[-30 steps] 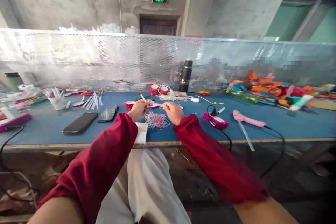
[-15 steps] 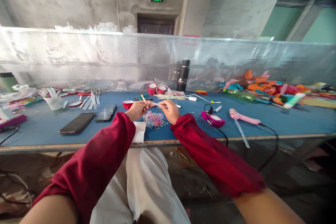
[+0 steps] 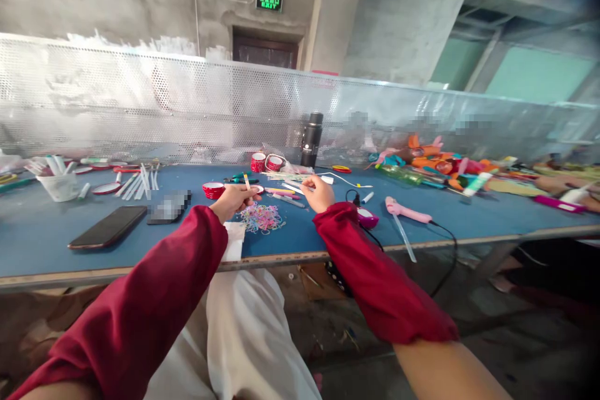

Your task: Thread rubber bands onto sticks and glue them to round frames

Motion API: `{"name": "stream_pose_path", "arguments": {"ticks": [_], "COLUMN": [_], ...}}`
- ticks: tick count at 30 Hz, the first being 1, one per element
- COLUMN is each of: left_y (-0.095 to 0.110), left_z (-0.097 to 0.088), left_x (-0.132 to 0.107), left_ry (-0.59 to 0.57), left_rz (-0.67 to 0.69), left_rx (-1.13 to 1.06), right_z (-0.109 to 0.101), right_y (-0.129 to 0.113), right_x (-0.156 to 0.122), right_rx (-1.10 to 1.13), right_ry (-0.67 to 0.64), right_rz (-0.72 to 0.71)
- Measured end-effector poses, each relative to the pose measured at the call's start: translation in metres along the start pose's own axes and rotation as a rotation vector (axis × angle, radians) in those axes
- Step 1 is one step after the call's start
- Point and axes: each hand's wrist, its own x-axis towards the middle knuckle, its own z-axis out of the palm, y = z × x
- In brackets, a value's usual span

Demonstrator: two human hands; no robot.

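Observation:
My left hand (image 3: 233,199) is closed on a thin stick with a yellow end (image 3: 246,180), held just above the blue table (image 3: 42,234). A little to the right, my right hand (image 3: 320,193) pinches one end of a thin white stick (image 3: 294,187). The two hands are apart. Below and between them lies a heap of small pastel rubber bands (image 3: 260,217). A red cup (image 3: 213,189) stands just left of my left hand. Both arms wear dark red sleeves.
A black flask (image 3: 311,139) stands at the back by a perforated metal screen (image 3: 140,100). Two phones (image 3: 109,227) lie to the left. A pink glue gun (image 3: 406,211) with a black cable lies to the right. Colourful toys (image 3: 431,159) crowd the far right.
My hands have moved apart; before, they met on one stick. The camera has swung to the right and tilted, so everything on the table sits further left.

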Motion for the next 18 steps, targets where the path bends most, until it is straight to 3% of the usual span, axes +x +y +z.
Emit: {"name": "stream_pose_path", "arguments": {"ticks": [3, 9, 18], "left_y": [0.000, -0.003, -0.009], "left_z": [0.001, 0.002, -0.002], "left_x": [-0.002, -0.002, 0.003], "left_ry": [-0.016, -0.062, -0.131], "left_rz": [0.009, -0.030, -0.010], "left_rx": [0.032, 0.062, 0.054], "right_z": [0.004, 0.011, 0.005], "right_y": [0.011, 0.008, 0.013], "right_x": [-0.004, -0.009, -0.006], "right_rx": [0.013, -0.007, -0.045], "right_ry": [-0.108, -0.242, -0.139], "right_rz": [0.071, 0.075, 0.120]}}
